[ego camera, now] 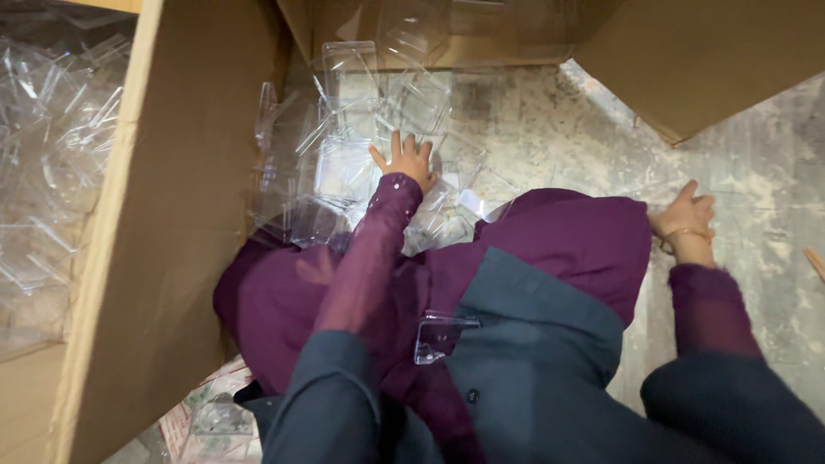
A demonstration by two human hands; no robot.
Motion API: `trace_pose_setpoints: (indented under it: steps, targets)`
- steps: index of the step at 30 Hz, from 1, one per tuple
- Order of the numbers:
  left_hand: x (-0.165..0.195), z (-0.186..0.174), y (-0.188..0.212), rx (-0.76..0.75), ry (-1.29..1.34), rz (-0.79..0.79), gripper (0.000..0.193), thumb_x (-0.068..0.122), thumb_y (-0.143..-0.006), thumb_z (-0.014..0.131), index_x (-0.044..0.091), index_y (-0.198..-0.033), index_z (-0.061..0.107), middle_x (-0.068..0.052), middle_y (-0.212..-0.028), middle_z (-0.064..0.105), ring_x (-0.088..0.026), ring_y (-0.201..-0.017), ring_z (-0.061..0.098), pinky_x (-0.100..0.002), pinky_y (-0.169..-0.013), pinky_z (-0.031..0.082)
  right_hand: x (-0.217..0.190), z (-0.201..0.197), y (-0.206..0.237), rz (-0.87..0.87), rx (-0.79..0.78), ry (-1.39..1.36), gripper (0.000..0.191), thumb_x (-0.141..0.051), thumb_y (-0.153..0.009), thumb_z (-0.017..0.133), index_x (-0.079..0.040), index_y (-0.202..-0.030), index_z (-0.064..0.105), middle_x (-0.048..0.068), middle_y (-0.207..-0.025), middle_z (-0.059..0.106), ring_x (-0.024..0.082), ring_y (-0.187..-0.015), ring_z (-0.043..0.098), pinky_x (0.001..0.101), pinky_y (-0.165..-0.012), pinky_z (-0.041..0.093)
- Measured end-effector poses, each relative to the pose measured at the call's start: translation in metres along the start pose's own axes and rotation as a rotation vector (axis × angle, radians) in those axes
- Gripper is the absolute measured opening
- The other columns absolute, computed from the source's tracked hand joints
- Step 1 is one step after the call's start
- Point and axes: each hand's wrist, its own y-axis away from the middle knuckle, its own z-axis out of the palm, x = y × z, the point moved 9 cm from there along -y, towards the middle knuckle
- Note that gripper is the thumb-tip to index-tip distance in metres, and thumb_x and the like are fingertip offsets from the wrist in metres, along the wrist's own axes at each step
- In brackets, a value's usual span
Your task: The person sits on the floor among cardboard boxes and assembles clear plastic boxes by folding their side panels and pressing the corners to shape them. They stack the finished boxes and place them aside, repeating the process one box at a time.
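Observation:
My left hand (406, 160) reaches forward with its fingers spread, resting on a heap of clear plastic box pieces (361, 146) on the floor. My right hand (686, 215), with a bangle on the wrist, is planted on the mottled concrete floor (550, 129) at the right, fingers curled down against it; nothing is visibly in it. One clear plastic piece (438, 333) lies on my lap, on the purple and grey-blue clothing. Both sleeves are purple.
A large cardboard box (163, 258) stands at the left, filled with more clear plastic pieces (51, 172). Another cardboard flap (713, 60) lies at the top right, and cardboard (447, 34) stands at the back. A thin stick (815, 262) lies at the right edge.

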Motion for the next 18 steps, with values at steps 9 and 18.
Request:
trace_pose_setpoints:
  steps: [9,18]
  targets:
    - [0.020,0.001,-0.001,0.428,-0.110,0.134,0.017,0.012,-0.091,0.062,0.015,-0.107,0.069,-0.005,-0.104,0.067,-0.030,-0.112,0.056,-0.064,-0.103,0.037,-0.012,-0.009,-0.006,-0.030,0.083,0.005,0.119,-0.060,-0.070,0.087,-0.007,-0.159,0.028,0.027,-0.154,0.032,0.046,-0.141,0.033,0.0696,-0.101,0.034]
    - [0.057,-0.006,0.024,-0.112,1.340,0.083,0.013,0.002,-0.090,0.063,0.007,-0.102,0.067,-0.010,-0.095,0.062,-0.021,-0.086,0.067,-0.044,-0.078,0.064,-0.252,-0.028,0.183,-1.207,-0.137,-0.603,0.123,-0.040,-0.072,0.092,-0.001,-0.163,0.019,0.030,-0.167,0.023,0.045,-0.154,0.023,0.0519,-0.122,0.025]
